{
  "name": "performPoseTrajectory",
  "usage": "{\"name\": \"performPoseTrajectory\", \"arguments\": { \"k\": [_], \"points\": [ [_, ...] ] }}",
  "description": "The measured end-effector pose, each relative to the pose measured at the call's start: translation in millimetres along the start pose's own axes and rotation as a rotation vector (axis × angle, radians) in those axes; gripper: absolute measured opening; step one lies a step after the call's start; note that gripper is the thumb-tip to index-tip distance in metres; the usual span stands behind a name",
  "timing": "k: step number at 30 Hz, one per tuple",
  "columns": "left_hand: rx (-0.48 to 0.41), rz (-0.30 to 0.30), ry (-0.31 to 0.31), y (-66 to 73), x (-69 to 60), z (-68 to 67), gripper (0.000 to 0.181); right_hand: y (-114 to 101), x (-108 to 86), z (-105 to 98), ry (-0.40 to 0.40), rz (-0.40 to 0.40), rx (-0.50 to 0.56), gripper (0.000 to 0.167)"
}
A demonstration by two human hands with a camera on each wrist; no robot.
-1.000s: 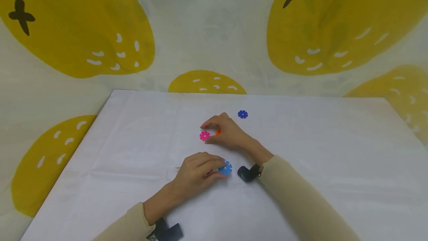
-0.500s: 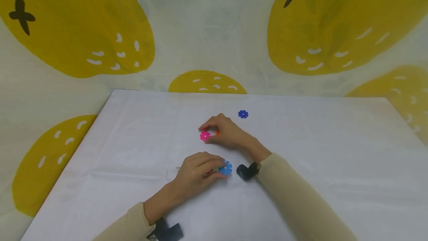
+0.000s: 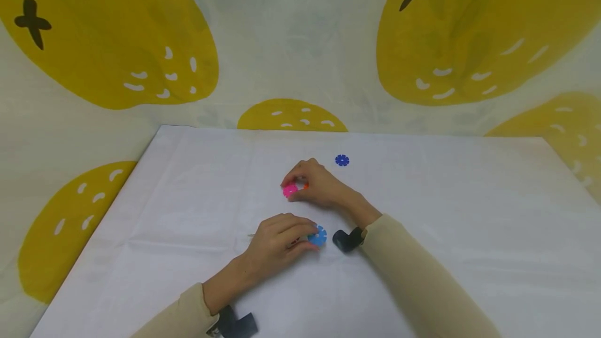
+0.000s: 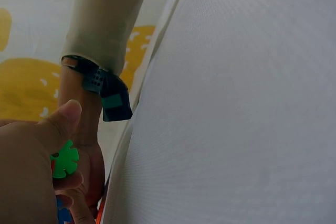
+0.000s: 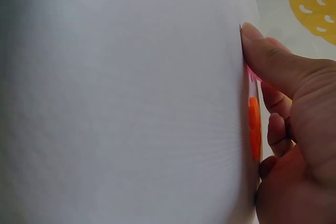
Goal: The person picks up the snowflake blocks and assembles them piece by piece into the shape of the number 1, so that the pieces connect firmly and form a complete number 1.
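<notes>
Two discs look gripped to me: the right hand (image 3: 319, 186) pinches the pink disc (image 3: 291, 192) low at the table (image 3: 202, 181), the left hand (image 3: 280, 236) the light blue disc (image 3: 319, 236); a slipping rim could drop pink against the orange disc (image 5: 254, 129).

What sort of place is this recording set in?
Probably an indoor tabletop corner screened off for recording, though I can't be certain. It shows in the flat white-covered table, the pale backdrop with large yellow fruit-like shapes, and the black angular wrist-worn device.
</notes>
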State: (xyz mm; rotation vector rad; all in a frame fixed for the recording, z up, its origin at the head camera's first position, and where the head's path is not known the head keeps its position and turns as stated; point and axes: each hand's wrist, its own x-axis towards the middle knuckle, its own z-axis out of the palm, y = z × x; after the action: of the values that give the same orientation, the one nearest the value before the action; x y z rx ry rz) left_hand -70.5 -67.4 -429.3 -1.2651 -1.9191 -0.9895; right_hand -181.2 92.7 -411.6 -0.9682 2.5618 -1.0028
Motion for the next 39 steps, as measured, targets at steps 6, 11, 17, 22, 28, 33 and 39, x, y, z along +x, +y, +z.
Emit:
{"name": "performPoseTrajectory", "arguments": {
  "k": [6, 11, 17, 22, 28, 33, 39],
  "points": [
    [0.004, -0.005, -0.003, 0.0, -0.4, 0.5, 0.032, -1, -0.7, 0, 0.006, -0.01, 0.005, 0.023],
    [0.012, -0.014, -0.005, 0.0, -0.8, 0.1, 0.032, -1, -1.9, 0, 0.021, 0.028, 0.026, 0.024],
    [0.012, -0.023, -0.008, -0.2, -1.8, -0.6, 0.032, -5, -11.6, -9, 0.061, 0.067, 0.121, 0.026],
    [0.013, -0.018, -0.005, -0.8, -2.0, -0.2, 0.032, -9, -29.4, -18, 0.049, 0.14, 0.159, 0.031],
    [0.018, -0.007, 0.0, -1.4, -2.2, 1.4, 0.031, -13, -58.1, -24, 0.017, 0.155, 0.241, 0.034],
    [0.022, -0.014, 0.001, -1.8, -2.9, 1.9, 0.032, -14, -80.4, -26, 0.012, 0.153, 0.292, 0.035],
    [0.025, -0.027, -0.005, -1.7, -3.1, 1.3, 0.032, -16, -104.6, -25, 0.034, 0.176, 0.323, 0.039]
  ]
}}
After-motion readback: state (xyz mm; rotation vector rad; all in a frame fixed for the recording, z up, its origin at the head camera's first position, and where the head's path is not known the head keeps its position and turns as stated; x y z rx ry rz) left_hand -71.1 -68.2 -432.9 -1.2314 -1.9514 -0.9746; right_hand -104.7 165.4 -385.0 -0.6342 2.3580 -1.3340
